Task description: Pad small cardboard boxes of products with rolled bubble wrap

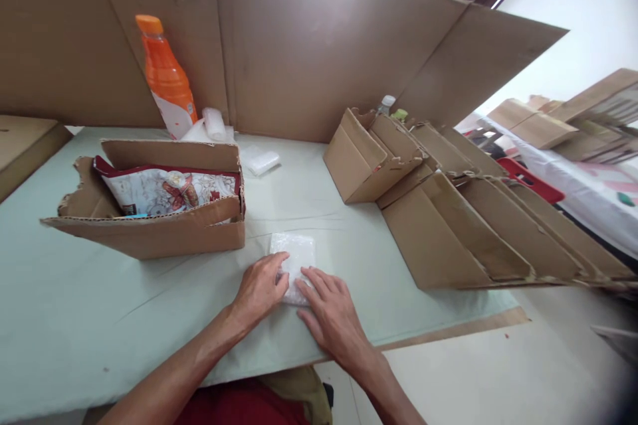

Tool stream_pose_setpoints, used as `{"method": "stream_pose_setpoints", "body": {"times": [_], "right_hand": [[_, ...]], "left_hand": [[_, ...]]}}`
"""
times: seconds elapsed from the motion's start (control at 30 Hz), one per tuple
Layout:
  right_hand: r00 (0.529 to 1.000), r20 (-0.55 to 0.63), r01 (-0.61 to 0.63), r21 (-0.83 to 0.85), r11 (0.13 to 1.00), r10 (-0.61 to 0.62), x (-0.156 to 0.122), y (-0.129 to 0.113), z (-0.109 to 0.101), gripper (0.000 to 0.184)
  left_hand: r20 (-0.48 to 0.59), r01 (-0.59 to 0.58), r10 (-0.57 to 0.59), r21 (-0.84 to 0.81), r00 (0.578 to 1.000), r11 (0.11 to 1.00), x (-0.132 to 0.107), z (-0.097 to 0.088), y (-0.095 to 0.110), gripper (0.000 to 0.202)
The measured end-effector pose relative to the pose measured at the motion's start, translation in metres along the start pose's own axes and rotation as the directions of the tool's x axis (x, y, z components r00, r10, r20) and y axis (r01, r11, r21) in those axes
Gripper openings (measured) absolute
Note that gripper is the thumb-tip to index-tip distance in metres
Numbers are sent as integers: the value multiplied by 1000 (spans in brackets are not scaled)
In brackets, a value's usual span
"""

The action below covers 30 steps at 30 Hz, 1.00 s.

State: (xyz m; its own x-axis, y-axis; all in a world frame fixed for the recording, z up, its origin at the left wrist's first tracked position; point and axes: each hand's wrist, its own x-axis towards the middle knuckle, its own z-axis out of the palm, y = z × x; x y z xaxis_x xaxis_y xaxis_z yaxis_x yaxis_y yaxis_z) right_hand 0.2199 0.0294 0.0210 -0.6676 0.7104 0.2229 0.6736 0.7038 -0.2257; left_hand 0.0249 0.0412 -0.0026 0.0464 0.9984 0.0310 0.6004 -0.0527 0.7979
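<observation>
A flat, whitish package in clear, bubbly plastic wrap (294, 249) lies on the pale green tablecloth in front of me. My left hand (260, 287) rests at its left edge, thumb and index finger apart on the wrap and the other fingers partly hidden. From the right, my right hand (331, 309) reaches over the package's lower right part with its fingers spread, fingertips on the plastic. What is inside the wrap cannot be made out clearly.
Left stands an open cardboard box (194, 239) holding a patterned packet (174, 191). Behind it are an orange bottle (167, 76), white rolls (214, 125) and a small clear-plastic pack (262, 163). Divided cardboard boxes (438, 232) line the right. A tall cardboard panel (319, 40) closes the back.
</observation>
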Motion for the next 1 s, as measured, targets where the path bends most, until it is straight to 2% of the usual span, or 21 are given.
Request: {"method": "stream_pose_setpoints", "body": {"times": [0.1,0.17,0.23,0.3,0.37,0.4,0.47,0.53,0.6,0.67,0.77,0.83,0.9,0.97,1.0], "right_hand": [[1000,19,-16,77,997,15,8,7,4,31],[997,64,-48,159,986,38,11,9,-1,31],[989,131,-92,239,967,62,11,8,-9,30],[974,207,-153,316,936,90,10,6,-15,29],[959,248,-221,359,907,136,13,6,-15,27],[958,229,-245,348,905,171,16,7,-12,27],[967,117,-251,266,931,228,24,13,-6,28],[974,21,-228,151,962,227,34,21,2,35],[980,18,-201,84,976,200,41,29,9,41],[986,41,-166,103,981,162,44,31,14,35],[995,24,-103,253,962,100,38,25,18,17],[992,35,-128,375,918,124,28,18,17,13],[981,99,-194,455,869,168,15,13,14,14],[971,146,-235,457,858,188,3,14,11,16],[974,141,-224,430,875,179,-1,16,10,20]], "left_hand": [[3,-129,129,5,992,992,-17,-14,1,48],[52,-246,246,-12,968,969,-34,-26,2,61],[122,-282,284,-38,951,959,-49,-35,3,71],[148,-206,206,-21,967,978,-56,-37,3,66],[116,-103,96,55,989,993,-52,-33,2,53],[87,-59,51,99,995,993,-47,-30,1,48],[36,-6,0,166,999,986,-33,-24,-1,42],[-3,16,-16,198,1000,980,-21,-20,-2,39],[-33,23,-17,209,999,978,-14,-18,-3,36],[-59,24,-12,211,998,977,-14,-17,-5,37],[-84,4,13,195,996,981,-23,-19,-9,50],[-56,-15,22,113,998,994,-31,-23,-13,67],[52,15,-11,-70,999,997,-38,-27,-15,80],[175,87,-46,-231,984,969,-45,-30,-14,82],[207,107,-55,-251,977,962,-48,-30,-14,80]]}}
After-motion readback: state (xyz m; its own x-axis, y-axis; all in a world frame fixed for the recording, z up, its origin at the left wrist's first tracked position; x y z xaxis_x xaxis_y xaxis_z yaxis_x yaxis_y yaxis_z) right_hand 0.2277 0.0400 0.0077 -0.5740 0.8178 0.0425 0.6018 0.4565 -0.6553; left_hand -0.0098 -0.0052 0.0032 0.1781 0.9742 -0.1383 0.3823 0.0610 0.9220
